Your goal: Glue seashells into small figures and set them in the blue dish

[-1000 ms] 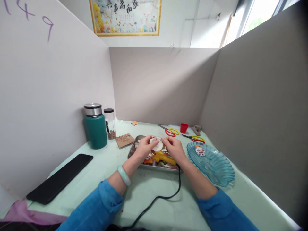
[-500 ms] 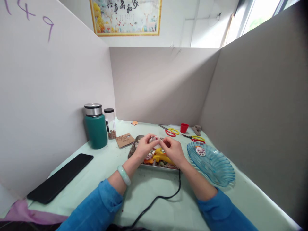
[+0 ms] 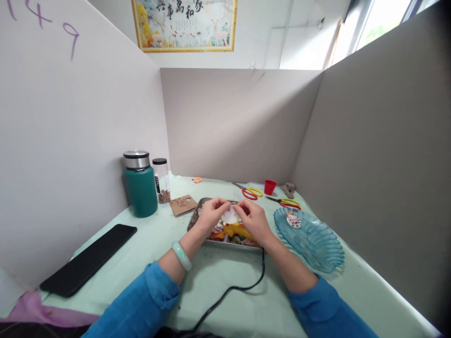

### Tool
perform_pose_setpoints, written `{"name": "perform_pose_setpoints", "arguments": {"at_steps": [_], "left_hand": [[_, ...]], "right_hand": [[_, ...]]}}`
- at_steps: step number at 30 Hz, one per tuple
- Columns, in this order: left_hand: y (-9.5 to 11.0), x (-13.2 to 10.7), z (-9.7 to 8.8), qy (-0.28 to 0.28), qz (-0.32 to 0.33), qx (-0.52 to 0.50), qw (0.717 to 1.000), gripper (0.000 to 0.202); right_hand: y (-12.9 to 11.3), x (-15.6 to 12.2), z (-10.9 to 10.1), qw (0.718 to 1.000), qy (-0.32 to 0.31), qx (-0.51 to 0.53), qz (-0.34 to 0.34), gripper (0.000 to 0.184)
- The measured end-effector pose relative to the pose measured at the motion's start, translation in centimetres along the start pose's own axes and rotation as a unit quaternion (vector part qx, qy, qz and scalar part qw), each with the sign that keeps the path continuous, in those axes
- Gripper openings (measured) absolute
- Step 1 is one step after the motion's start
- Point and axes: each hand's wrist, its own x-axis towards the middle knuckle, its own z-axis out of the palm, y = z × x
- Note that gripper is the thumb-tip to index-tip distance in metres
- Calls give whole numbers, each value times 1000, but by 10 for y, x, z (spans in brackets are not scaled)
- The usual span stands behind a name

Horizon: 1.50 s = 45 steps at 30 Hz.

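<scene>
Over a metal tray (image 3: 193,222), my left hand (image 3: 211,214) and my right hand (image 3: 252,217) are close together, thumbs and forefingers pinched. Between them hangs a thin white round piece (image 3: 230,215), its upper edge in both sets of fingertips. Whether it is paper or plastic I cannot tell. Below, a yellow hot glue gun (image 3: 235,230) lies in the tray among small mixed bits, partly behind my right hand. A black cord (image 3: 235,288) runs from near the tray's right corner toward me.
To the left stand a green flask (image 3: 141,192), a clear jar (image 3: 162,183), a cardboard piece (image 3: 183,205) and a black phone-like slab (image 3: 89,260). At right are a blue glass plate (image 3: 317,244), two pairs of scissors (image 3: 251,192) and a red cup (image 3: 269,187). Partitions enclose the table.
The white piece between my fingertips has turned, and now more of its plain white face shows. My hands have barely shifted.
</scene>
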Motion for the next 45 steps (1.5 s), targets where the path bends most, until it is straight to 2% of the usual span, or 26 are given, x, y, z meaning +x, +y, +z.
{"name": "perform_pose_setpoints", "arguments": {"at_steps": [8, 14, 18, 22, 24, 27, 29, 33, 36, 40, 45], "left_hand": [[-3, 1, -3, 16, -1, -21, 1000, 27], [3, -1, 2, -30, -21, -29, 999, 33], [7, -3, 2, -42, -8, -35, 998, 35], [9, -4, 1, -52, 37, -27, 998, 28], [11, -5, 0, -73, 90, 9, 993, 22], [12, -6, -1, -106, 188, 92, 972, 14], [12, -7, -1, -109, 213, 124, 963, 15], [5, -3, -3, -75, 160, 110, 978, 13], [-3, 2, -4, -43, 114, 93, 988, 16], [-5, 4, -4, -57, 75, 62, 994, 22], [3, 1, -3, -81, 40, 17, 996, 32]], "right_hand": [[-3, -1, 0, 999, -6, 27, 19, 26], [7, 3, 1, 994, 3, 84, 66, 26], [15, 7, 2, 986, -5, 134, 103, 29], [15, 8, 2, 973, -30, 183, 134, 30], [13, 7, 1, 967, -45, 205, 144, 31], [10, 8, -2, 962, -53, 222, 152, 31], [9, 9, -3, 962, -42, 221, 154, 37], [9, 12, -6, 972, 6, 195, 132, 49], [7, 11, -9, 982, 18, 166, 93, 42], [5, 9, -8, 987, 0, 150, 61, 24], [12, 9, -3, 982, -14, 176, 64, 24]]}}
